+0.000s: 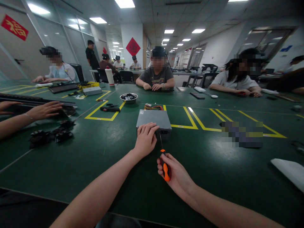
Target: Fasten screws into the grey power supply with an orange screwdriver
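A grey metal computer power supply (153, 117) lies on the green table straight ahead, its bundle of coloured cables (154, 107) at the far side. My left hand (146, 137) holds its near edge, the fingers over the top and the palm by the front face. In my right hand (169, 169) is a screwdriver (166, 171) with an orange and black handle, fingers wrapped round it. The thin shaft points up and away to the unit's near face, just right of my left hand. Whether the tip touches a screw cannot be made out.
Beyond the unit stands a metal bowl (128, 98) with small parts. Yellow tape (99, 119) marks areas on the table; a black tool (109, 109) lies in one. Black parts (51, 134) and a co-worker's hand (45, 110) are at left. Other people sit around the table.
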`<control>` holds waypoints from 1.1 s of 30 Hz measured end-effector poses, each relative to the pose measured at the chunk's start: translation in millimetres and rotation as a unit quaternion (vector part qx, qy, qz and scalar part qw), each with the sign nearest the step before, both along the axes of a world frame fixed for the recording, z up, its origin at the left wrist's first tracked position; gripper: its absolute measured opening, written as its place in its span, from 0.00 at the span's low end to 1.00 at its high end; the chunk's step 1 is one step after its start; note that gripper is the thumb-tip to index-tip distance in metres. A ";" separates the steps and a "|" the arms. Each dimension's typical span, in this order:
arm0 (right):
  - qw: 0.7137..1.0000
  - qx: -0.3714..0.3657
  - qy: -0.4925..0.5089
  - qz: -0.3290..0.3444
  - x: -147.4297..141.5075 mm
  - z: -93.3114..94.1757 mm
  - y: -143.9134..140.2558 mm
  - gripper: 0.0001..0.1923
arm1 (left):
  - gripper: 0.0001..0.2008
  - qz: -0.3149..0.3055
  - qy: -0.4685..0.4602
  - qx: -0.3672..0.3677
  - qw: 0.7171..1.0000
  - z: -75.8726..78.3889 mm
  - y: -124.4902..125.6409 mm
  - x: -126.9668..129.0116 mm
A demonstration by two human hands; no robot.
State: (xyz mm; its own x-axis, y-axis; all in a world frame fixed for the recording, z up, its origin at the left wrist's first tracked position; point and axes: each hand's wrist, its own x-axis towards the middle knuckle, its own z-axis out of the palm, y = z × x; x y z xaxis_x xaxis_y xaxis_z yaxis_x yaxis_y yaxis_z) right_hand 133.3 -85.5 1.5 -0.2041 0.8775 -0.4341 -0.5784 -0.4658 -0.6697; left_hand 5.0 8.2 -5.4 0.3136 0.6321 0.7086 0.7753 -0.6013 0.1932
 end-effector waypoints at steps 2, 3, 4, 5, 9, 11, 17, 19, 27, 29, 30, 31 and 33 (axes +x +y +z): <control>1.000 -0.009 0.002 -0.004 0.0 1.7 -0.5 0.05 | 0.18 0.000 0.001 -0.002 1.000 0.0 0.2 -0.1; 1.000 -0.016 0.003 -0.003 0.0 2.9 -0.6 0.05 | 0.18 0.000 0.002 -0.003 1.000 0.1 0.2 -0.2; 1.000 -0.023 0.004 0.001 -0.1 4.1 -0.5 0.07 | 0.18 -0.001 0.003 -0.003 1.000 0.1 0.2 -0.3; 1.000 -0.029 0.007 0.009 0.0 5.1 -0.3 0.09 | 0.18 0.000 0.004 -0.003 1.000 0.1 0.2 -0.4; 0.998 -0.048 0.030 0.036 0.9 5.1 1.3 0.13 | 0.18 0.002 0.006 -0.005 1.000 0.0 0.0 -0.8; 0.998 -0.044 0.030 0.025 1.3 3.1 1.8 0.10 | 0.18 0.000 0.006 -0.007 1.000 -0.1 0.0 -0.9; 0.999 -0.030 0.010 -0.002 0.1 4.2 1.3 0.05 | 0.18 -0.002 0.006 -0.005 1.000 0.0 0.0 -1.6; 0.999 -0.045 0.007 0.000 -0.7 7.3 1.0 0.09 | 0.18 -0.002 0.006 -0.002 1.000 0.2 0.1 -1.7; 0.998 -0.056 0.021 0.008 -1.0 6.2 0.9 0.14 | 0.18 -0.008 0.000 -0.001 1.000 0.2 0.0 -0.7; 0.998 -0.053 0.022 0.010 -0.9 4.6 1.2 0.14 | 0.18 -0.006 -0.003 -0.003 1.000 -0.4 0.1 -0.5; 0.998 -0.051 0.021 0.009 -0.8 4.0 1.2 0.14 | 0.18 -0.005 -0.004 -0.003 1.000 -0.6 0.2 -0.6; 0.999 -0.049 0.021 0.009 -0.7 3.7 1.1 0.14 | 0.18 -0.005 -0.004 -0.003 1.000 -0.9 0.4 -0.7; 0.999 -0.043 0.024 0.009 -0.5 3.3 0.6 0.14 | 0.18 -0.006 -0.003 -0.004 1.000 -1.0 0.6 -1.0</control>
